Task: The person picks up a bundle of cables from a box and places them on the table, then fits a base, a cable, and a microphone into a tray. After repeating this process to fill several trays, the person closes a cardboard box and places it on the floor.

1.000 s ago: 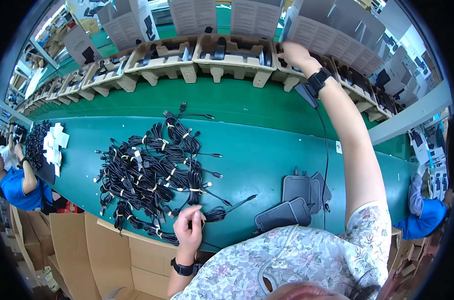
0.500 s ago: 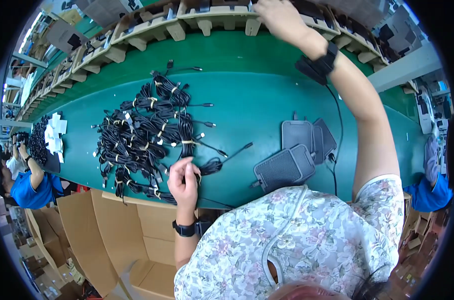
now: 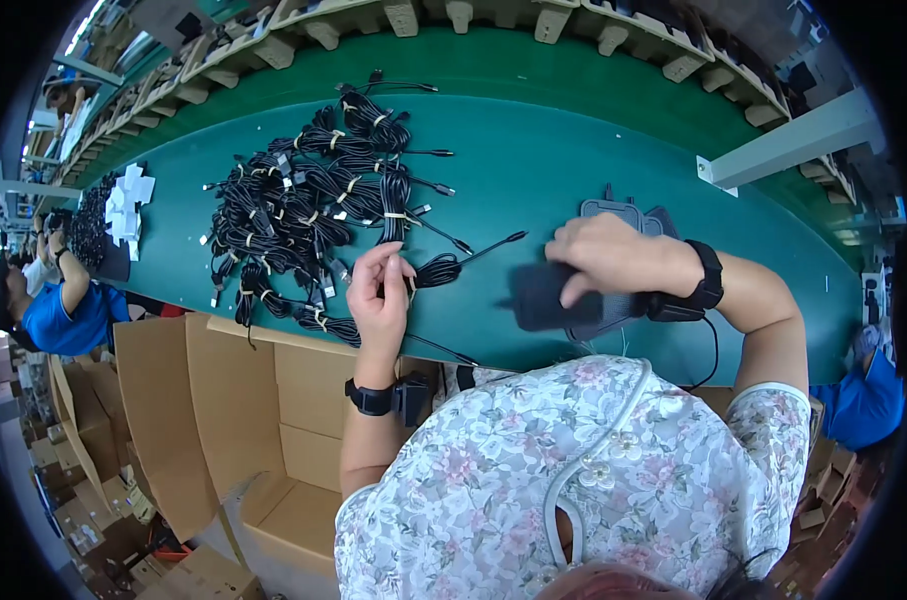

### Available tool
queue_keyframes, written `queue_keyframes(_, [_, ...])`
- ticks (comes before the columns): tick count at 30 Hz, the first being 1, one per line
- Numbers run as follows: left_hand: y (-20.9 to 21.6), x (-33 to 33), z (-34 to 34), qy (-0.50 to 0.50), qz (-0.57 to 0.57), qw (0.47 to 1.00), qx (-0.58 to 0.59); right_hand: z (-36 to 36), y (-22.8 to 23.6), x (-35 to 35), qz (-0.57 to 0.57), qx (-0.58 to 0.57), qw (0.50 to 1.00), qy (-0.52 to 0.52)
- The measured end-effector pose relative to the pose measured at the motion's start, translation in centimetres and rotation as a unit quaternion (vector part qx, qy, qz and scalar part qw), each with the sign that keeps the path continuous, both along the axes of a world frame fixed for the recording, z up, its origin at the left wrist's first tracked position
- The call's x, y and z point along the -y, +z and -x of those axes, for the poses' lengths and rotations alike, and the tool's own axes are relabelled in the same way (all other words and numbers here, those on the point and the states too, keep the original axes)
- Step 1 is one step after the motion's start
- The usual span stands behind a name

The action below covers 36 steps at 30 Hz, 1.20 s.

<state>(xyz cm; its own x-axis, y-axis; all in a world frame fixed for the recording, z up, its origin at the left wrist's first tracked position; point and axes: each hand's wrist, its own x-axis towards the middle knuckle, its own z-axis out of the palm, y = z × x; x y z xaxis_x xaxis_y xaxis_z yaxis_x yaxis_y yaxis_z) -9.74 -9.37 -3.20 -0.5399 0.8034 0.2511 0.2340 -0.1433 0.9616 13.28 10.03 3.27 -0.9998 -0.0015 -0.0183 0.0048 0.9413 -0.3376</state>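
My left hand (image 3: 380,300) is at the near edge of the green table, palm turned up and fingers curled. A coiled black cable (image 3: 438,270) comes out from its fingers, its plug end pointing right. My right hand (image 3: 608,258) grips a dark, flat, box-shaped device (image 3: 551,298), blurred by motion. Beneath and behind this hand lie more flat grey devices (image 3: 613,211) with rounded corners, partly covered by it. Left of my left hand spreads a heap of coiled black cables (image 3: 273,215), bound with pale ties.
Moulded cardboard trays (image 3: 403,18) line the far side. A grey metal post (image 3: 793,142) stands at the right. Below the near edge is an open carton (image 3: 198,410). A co-worker in blue (image 3: 68,312) sits at far left, near white papers (image 3: 128,205); another blue sleeve (image 3: 863,405) shows at right.
My right hand has come back from the far trays to the grey devices and now holds a dark one. My left hand keeps its place by the cables. The whole view has shifted.
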Motion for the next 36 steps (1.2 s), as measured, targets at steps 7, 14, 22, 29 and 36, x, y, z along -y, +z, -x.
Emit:
queue_keyframes(7, [4.1, -2.3, -4.7, -0.047, -0.04, 0.873, -0.483, 3.0, 4.9, 1.8, 0.375, 0.08, 0.901, -0.205])
queue_keyframes(14, [3.1, -1.6, -3.2, -0.207, 0.128, 0.966, -0.093, 4.4, 5.8, 0.2, 0.496, 0.091, 0.863, 0.031])
queue_keyframes(22, [3.7, -0.9, -3.3, -0.034, -0.001, 0.962, -0.273, 8.5, 6.7, -11.5, 0.217, -0.359, 0.861, -0.288])
queue_keyframes(29, [4.1, 0.8, -2.2, -0.098, 0.089, 0.909, -0.395, 9.7, 7.0, -29.9, 0.184, -0.468, 0.747, -0.434])
queue_keyframes(36, [5.9, 1.9, -1.3, -0.079, 0.17, 0.878, -0.441, 10.7, 4.0, -36.2, -0.036, -0.253, 0.818, -0.515])
